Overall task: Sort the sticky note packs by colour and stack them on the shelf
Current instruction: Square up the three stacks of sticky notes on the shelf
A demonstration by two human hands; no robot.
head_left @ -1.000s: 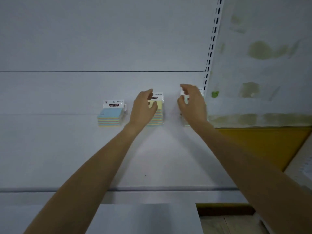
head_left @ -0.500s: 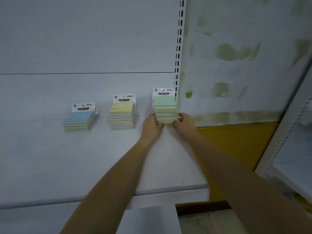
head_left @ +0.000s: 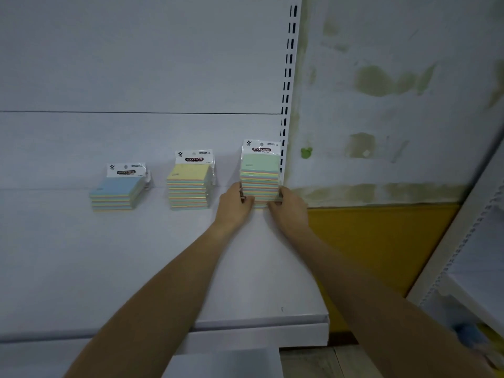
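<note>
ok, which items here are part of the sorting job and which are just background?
Job:
blue-top stack
yellow-top stack
green-top stack, held by left hand and right hand
shelf

Background:
slotted upright
stained wall
yellow panel

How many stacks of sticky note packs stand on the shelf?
3. Blue-topped stack at the left, yellow-topped stack in the middle, green-topped stack at the right, between the left hand and right hand.

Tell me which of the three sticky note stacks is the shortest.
The blue-topped stack, farthest left on the shelf. It is lower than the yellow-topped stack in the middle and the green-topped stack held between both hands.
</note>
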